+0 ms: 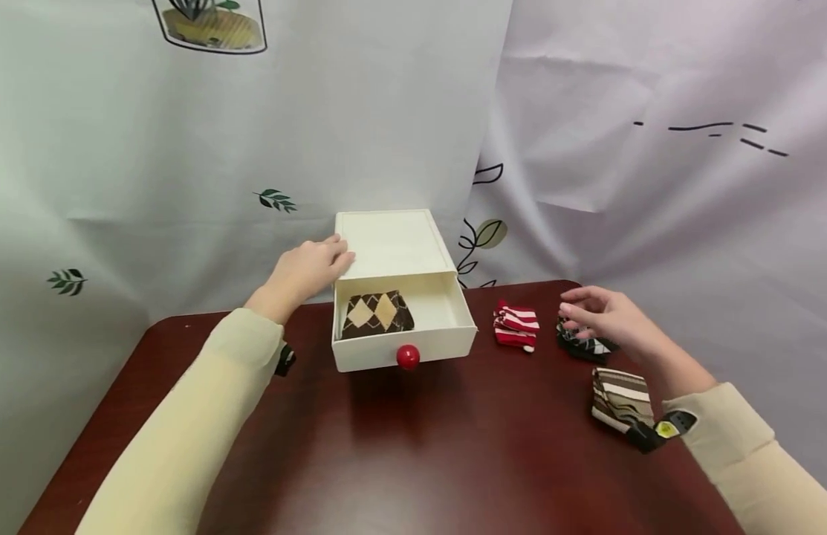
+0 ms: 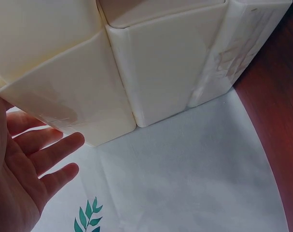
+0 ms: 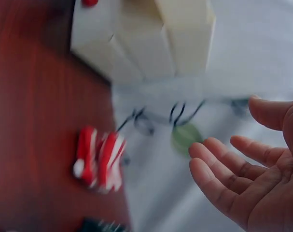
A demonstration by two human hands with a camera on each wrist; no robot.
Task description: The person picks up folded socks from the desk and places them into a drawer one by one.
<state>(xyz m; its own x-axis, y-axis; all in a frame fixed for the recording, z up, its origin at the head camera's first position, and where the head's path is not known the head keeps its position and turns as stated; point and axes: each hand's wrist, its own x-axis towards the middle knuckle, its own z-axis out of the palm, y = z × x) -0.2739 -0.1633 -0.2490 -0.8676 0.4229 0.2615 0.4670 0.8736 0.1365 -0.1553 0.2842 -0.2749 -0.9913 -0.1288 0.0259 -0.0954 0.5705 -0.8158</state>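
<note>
My left hand [image 1: 310,269] rests on the left edge of a cream box [image 1: 396,241], its fingers loosely spread in the left wrist view. The box's drawer [image 1: 366,359] is pulled out and has a red knob [image 1: 408,357]. Inside the drawer's left part lies a folded brown argyle sock [image 1: 400,318]. My right hand [image 1: 614,321] is over a folded dark patterned sock [image 1: 580,346], partly covering it in the head view; nothing is in its relaxed fingers. To its left lies a folded red-and-white striped sock [image 1: 516,327].
A folded brown-and-white striped sock [image 1: 620,394] lies beside my right wrist, partly behind the strap. The reddish-brown table [image 1: 400,461] carries the box near its back edge. A pale printed cloth [image 1: 206,148] hangs behind the table.
</note>
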